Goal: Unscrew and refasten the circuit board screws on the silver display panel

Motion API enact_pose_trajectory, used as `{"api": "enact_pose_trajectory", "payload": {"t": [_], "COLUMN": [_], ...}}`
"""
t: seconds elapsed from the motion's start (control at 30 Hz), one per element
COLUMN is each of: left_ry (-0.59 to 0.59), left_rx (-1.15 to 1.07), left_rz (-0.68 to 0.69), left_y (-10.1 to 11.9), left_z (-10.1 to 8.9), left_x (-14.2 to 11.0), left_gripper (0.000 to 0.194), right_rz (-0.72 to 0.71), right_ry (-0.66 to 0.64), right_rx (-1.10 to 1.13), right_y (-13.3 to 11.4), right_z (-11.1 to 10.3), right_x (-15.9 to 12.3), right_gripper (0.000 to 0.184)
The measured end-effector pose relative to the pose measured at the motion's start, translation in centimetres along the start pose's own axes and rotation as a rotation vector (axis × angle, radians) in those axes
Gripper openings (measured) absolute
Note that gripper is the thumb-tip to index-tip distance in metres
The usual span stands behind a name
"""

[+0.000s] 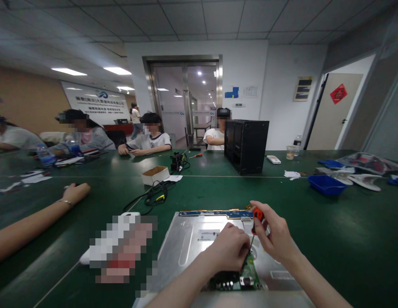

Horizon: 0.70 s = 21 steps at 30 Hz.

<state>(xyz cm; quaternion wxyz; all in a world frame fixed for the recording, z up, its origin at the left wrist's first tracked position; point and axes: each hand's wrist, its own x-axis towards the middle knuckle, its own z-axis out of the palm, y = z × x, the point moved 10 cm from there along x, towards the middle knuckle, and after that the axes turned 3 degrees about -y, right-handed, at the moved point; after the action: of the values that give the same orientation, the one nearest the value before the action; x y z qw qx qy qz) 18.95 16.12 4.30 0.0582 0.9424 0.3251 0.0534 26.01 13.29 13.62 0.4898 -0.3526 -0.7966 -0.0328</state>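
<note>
My right hand [276, 235] grips a screwdriver [257, 215] by its red and black handle. The thin shaft slants down toward a green circuit board [249, 267]. Beside the shaft's lower end is my left hand [229, 248], its fingers curled together over the board; what they pinch, if anything, is hidden. Both hands are above a silver metal panel [173, 244] that lies flat on the table. A narrow blue circuit strip [208, 213] runs along the panel's far edge. The screwdriver's tip cannot be made out.
On the green table [199, 190], a white power strip [122, 233], black cables [150, 196] and an open carton [155, 174] lie leftward. Another person's arm [35, 218] reaches in. A black computer case [247, 145] stands beyond; a blue tray [327, 185] sits right. Several people sit around.
</note>
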Motion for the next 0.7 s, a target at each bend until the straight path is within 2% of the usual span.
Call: {"api": "enact_pose_trajectory", "payload": {"t": [0.2, 0.43, 0.7], "left_ry": [-0.004, 0.000, 0.003], "left_rx": [-0.010, -0.007, -0.006], "left_rz": [0.006, -0.001, 0.001], "left_y": [-0.07, -0.01, -0.02], "left_z": [0.09, -0.15, -0.04], "left_x": [0.01, -0.01, 0.02], "left_gripper": [0.004, 0.004, 0.003], "right_rz": [-0.009, -0.065, -0.027], "right_ry": [0.045, 0.059, 0.020], "right_rx": [-0.090, -0.113, -0.062], "right_y": [0.51, 0.01, -0.09], "right_z": [0.06, 0.04, -0.12], "right_x": [-0.35, -0.17, -0.06], "right_gripper": [0.025, 0.015, 0.025]}}
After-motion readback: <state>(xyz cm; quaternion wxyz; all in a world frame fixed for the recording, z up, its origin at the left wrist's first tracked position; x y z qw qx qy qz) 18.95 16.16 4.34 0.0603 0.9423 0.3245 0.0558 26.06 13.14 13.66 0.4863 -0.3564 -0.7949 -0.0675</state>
